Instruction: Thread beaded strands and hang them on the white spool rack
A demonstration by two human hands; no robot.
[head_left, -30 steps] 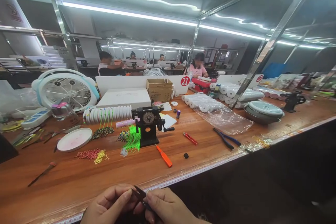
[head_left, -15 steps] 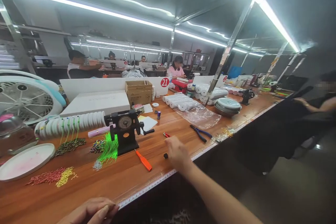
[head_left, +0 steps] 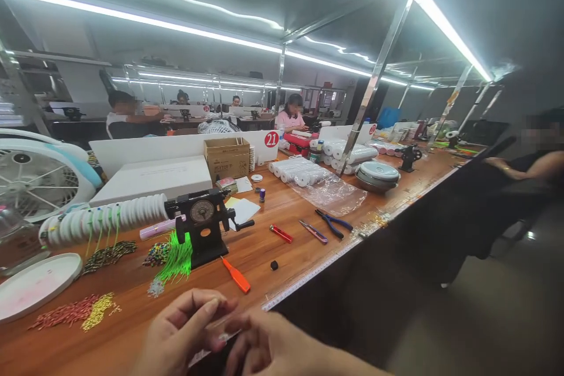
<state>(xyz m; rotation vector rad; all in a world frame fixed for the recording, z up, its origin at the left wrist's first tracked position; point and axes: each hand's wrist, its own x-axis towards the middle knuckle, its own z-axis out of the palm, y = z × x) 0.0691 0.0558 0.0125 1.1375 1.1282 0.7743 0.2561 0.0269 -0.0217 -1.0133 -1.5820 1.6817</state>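
Note:
Close together at the table's front edge, my left hand (head_left: 187,329) and my right hand (head_left: 268,343) both have their fingers pinched. Something thin and pale shows between them, too small to name. Behind my hands lie an orange-handled tool (head_left: 236,276) and a small black piece (head_left: 274,265). A red lighter-like item (head_left: 281,233), tweezers (head_left: 313,231) and blue-handled pliers (head_left: 333,224) rest farther right. The black winding machine (head_left: 203,223) carries white rolls (head_left: 106,218) with green cords.
Red pieces (head_left: 66,312) and yellow pieces (head_left: 99,311) lie at left beside a white plate (head_left: 39,285). A fan (head_left: 35,173), a cardboard box (head_left: 227,158), white rolls (head_left: 304,171) and a lidded bowl (head_left: 378,176) stand behind. Other people sit at back and right.
My right hand has come back from beside the red item to my left hand, uncovering the tweezers. My left hand has risen and moved right. The view has shifted slightly.

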